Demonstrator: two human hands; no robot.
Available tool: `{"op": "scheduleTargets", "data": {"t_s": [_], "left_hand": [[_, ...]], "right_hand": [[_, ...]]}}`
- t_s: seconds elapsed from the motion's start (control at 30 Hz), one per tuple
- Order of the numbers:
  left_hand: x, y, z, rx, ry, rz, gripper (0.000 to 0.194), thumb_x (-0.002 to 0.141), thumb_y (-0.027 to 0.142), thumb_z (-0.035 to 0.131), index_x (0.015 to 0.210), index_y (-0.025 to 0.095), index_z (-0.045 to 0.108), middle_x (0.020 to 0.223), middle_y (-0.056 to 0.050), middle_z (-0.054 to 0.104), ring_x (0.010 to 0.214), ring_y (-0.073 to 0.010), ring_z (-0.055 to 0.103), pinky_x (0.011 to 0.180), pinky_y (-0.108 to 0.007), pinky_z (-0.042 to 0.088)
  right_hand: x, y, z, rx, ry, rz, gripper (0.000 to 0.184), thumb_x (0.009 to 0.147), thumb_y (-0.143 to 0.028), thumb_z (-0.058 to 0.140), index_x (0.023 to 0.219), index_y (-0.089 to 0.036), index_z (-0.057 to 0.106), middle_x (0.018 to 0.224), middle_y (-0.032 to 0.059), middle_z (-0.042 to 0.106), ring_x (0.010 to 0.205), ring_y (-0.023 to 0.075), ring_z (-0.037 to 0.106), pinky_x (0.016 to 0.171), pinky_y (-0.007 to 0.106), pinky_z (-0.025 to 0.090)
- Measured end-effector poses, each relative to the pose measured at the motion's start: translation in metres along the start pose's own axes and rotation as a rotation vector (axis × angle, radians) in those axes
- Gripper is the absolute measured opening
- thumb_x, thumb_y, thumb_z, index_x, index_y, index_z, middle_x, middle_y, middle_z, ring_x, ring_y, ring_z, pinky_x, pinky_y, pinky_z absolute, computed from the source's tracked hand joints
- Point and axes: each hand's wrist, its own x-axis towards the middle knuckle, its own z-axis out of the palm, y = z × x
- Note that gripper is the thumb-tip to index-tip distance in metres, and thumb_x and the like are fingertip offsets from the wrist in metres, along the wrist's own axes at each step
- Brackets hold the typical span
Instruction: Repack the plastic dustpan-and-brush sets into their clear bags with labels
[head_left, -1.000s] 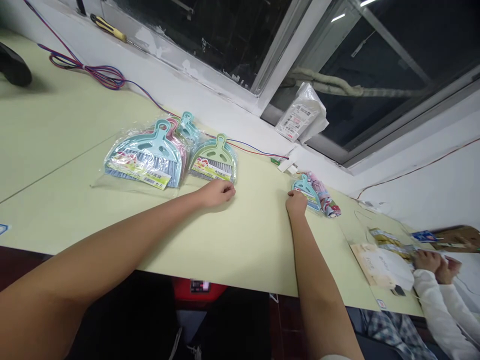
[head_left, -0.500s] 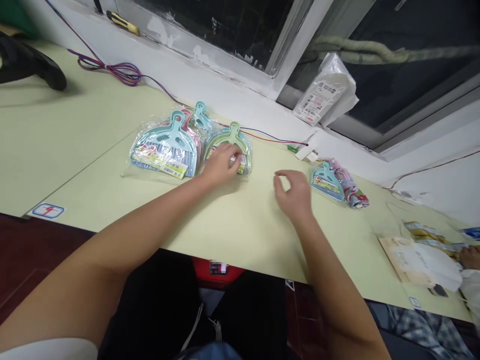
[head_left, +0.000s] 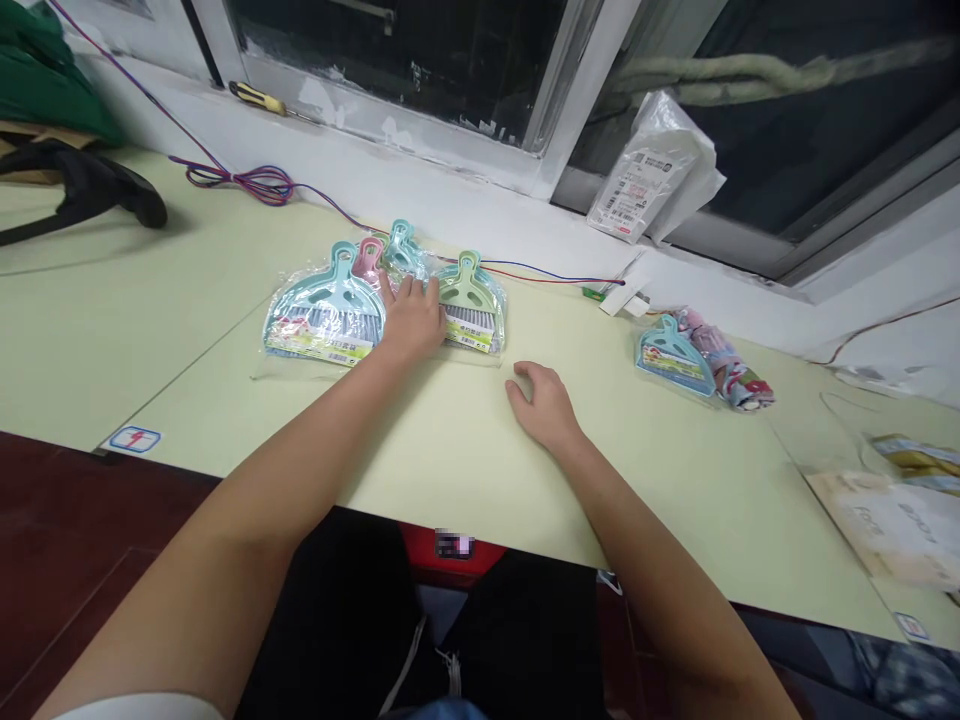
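Observation:
Several dustpan and brush sets in clear plastic bags stand grouped against the back of the table. My left hand [head_left: 412, 315] lies between the front blue dustpan set [head_left: 326, 310] and the green dustpan set [head_left: 472, 295], fingers stretched forward and apart over the wrapping. Just beyond its fingertips are a pink dustpan [head_left: 367, 257] and another blue dustpan [head_left: 403, 245]. My right hand [head_left: 546, 408] hovers at or near the tabletop, right of the green set, thumb and fingers apart with nothing between them. Farther right lies a separate blue dustpan set [head_left: 673, 358].
A rolled patterned cloth bundle [head_left: 727, 365] touches the separate set. Red and blue cable [head_left: 251, 183] runs along the wall. A screwdriver [head_left: 259, 98] and a white plastic packet [head_left: 637, 180] rest on the sill. A black object [head_left: 90, 185] stands far left, a paper bag [head_left: 892, 530] far right.
My left hand has shifted left from the green set toward the blue and pink ones, its fingers now stretched out. My right hand has come left and nearer to me. The view has turned slightly.

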Motion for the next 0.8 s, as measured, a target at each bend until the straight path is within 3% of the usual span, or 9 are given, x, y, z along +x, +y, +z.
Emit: {"op": "scheduleTargets", "data": {"t_s": [0.1, 0.2, 0.3, 0.37, 0.43, 0.5, 0.63, 0.8], "left_hand": [[0.007, -0.008, -0.023, 0.026, 0.03, -0.023, 0.053, 0.1, 0.036, 0.043, 0.151, 0.02, 0.05, 0.157, -0.017, 0.051, 0.154, -0.0371, 0.034, 0.131, -0.062, -0.001], [0.014, -0.036, -0.054, 0.073, 0.068, -0.295, 0.071, 0.096, 0.052, 0.051, 0.159, 0.022, 0.039, 0.171, -0.018, 0.03, 0.161, -0.0426, 0.017, 0.129, -0.068, 0.007], [0.016, -0.071, -0.075, 0.103, -0.073, -0.629, 0.119, 0.078, 0.074, 0.065, 0.168, 0.014, 0.016, 0.176, -0.026, 0.001, 0.158, -0.0562, 0.01, 0.12, -0.077, 0.021], [0.016, -0.087, -0.08, 0.109, -0.18, -0.7, 0.132, 0.07, 0.081, 0.068, 0.17, 0.017, 0.009, 0.176, -0.025, -0.004, 0.157, -0.0573, 0.015, 0.118, -0.077, 0.024], [0.016, -0.094, -0.079, 0.117, -0.223, -0.706, 0.136, 0.065, 0.082, 0.07, 0.17, 0.02, 0.009, 0.176, -0.026, 0.001, 0.155, -0.0569, 0.022, 0.116, -0.076, 0.029], [0.016, -0.096, -0.076, 0.124, -0.232, -0.696, 0.131, 0.064, 0.082, 0.071, 0.168, 0.021, 0.019, 0.174, -0.027, 0.013, 0.151, -0.0565, 0.028, 0.112, -0.075, 0.035], [0.014, -0.096, -0.075, 0.161, -0.223, -0.65, 0.098, 0.073, 0.079, 0.065, 0.15, 0.02, 0.049, 0.161, -0.027, 0.038, 0.144, -0.0519, 0.037, 0.11, -0.072, 0.036], [0.013, -0.1, -0.077, 0.21, -0.092, -0.621, 0.065, 0.088, 0.057, 0.061, 0.135, 0.013, 0.057, 0.149, -0.023, 0.049, 0.136, -0.0408, 0.046, 0.112, -0.067, 0.037]], "right_hand": [[0.001, 0.004, 0.002, 0.023, 0.013, -0.001, 0.036, 0.097, -0.037, 0.055, 0.124, -0.016, 0.067, 0.127, 0.0143, 0.071, 0.122, 0.0319, 0.061, 0.109, 0.05, 0.047], [0.004, 0.009, 0.004, 0.034, 0.024, -0.005, 0.035, 0.097, -0.037, 0.055, 0.122, -0.016, 0.067, 0.124, 0.0142, 0.072, 0.12, 0.032, 0.061, 0.108, 0.051, 0.047], [0.007, 0.013, 0.005, 0.043, 0.038, -0.002, 0.032, 0.096, -0.036, 0.056, 0.12, -0.018, 0.067, 0.122, 0.0135, 0.072, 0.118, 0.0317, 0.061, 0.108, 0.051, 0.047], [0.008, 0.014, 0.006, 0.047, 0.044, -0.006, 0.03, 0.095, -0.035, 0.057, 0.119, -0.018, 0.066, 0.121, 0.0133, 0.072, 0.117, 0.0315, 0.061, 0.108, 0.051, 0.047], [0.009, 0.016, 0.006, 0.049, 0.047, -0.016, 0.03, 0.095, -0.034, 0.057, 0.118, -0.018, 0.066, 0.121, 0.0131, 0.072, 0.117, 0.0313, 0.062, 0.107, 0.05, 0.047], [0.01, 0.017, 0.006, 0.051, 0.049, -0.02, 0.029, 0.094, -0.033, 0.058, 0.118, -0.018, 0.066, 0.12, 0.013, 0.072, 0.115, 0.031, 0.062, 0.106, 0.05, 0.048], [0.012, 0.02, 0.006, 0.056, 0.05, -0.026, 0.027, 0.093, -0.03, 0.059, 0.116, -0.019, 0.067, 0.119, 0.0123, 0.073, 0.113, 0.0304, 0.063, 0.105, 0.049, 0.048], [0.015, 0.022, 0.005, 0.063, 0.04, -0.04, 0.026, 0.092, -0.027, 0.059, 0.116, -0.019, 0.066, 0.118, 0.0118, 0.073, 0.113, 0.0305, 0.063, 0.105, 0.048, 0.048]]}}
